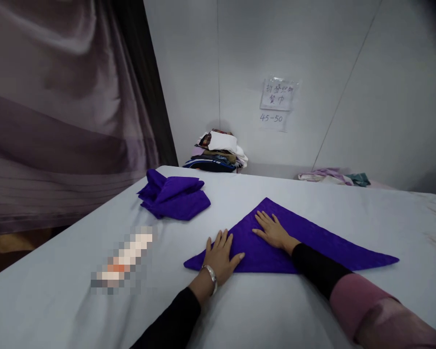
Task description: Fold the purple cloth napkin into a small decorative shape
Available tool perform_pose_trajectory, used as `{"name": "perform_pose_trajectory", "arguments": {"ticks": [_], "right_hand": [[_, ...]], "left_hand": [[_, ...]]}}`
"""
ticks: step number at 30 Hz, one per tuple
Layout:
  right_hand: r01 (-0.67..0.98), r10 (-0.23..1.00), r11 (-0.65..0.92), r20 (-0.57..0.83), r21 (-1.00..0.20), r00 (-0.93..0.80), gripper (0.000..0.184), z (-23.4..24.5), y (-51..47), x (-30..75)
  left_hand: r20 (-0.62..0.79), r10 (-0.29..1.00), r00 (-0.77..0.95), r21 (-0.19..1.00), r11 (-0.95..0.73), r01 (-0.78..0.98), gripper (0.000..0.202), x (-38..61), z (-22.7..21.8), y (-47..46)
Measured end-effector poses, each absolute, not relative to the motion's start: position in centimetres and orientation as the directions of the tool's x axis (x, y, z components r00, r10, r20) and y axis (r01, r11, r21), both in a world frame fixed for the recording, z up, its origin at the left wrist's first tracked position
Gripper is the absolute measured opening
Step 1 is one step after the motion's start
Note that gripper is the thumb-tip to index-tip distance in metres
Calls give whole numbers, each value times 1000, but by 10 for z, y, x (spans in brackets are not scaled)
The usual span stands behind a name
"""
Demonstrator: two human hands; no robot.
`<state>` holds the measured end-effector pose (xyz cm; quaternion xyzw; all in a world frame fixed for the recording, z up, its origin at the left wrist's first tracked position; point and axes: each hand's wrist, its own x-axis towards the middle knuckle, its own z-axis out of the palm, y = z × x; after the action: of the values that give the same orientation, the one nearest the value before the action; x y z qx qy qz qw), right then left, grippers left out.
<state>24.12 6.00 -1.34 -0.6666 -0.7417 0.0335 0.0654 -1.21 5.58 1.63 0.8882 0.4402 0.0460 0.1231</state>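
A purple cloth lies flat on the white table, folded into a triangle with its apex pointing away from me. My left hand rests flat on the triangle's left corner, fingers stretched out, a silver bracelet on the wrist. My right hand lies flat near the middle of the cloth, fingers spread toward the apex. Neither hand holds anything.
A bundle of purple cloths sits to the back left on the table. A stack of folded clothes stands against the wall, with loose garments to the right. A paper note hangs on the wall. A curtain hangs at left.
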Motion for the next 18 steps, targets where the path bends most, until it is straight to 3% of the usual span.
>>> {"name": "perform_pose_trajectory", "arguments": {"ticks": [6,18], "right_hand": [[988,993,110,44,-106,-106,72,-13,58,241],[992,994,98,54,-77,-94,60,-13,58,241]], "left_hand": [[104,708,699,264,-697,667,77,43,21,65],[87,716,692,244,-689,682,81,61,-11,68]]}}
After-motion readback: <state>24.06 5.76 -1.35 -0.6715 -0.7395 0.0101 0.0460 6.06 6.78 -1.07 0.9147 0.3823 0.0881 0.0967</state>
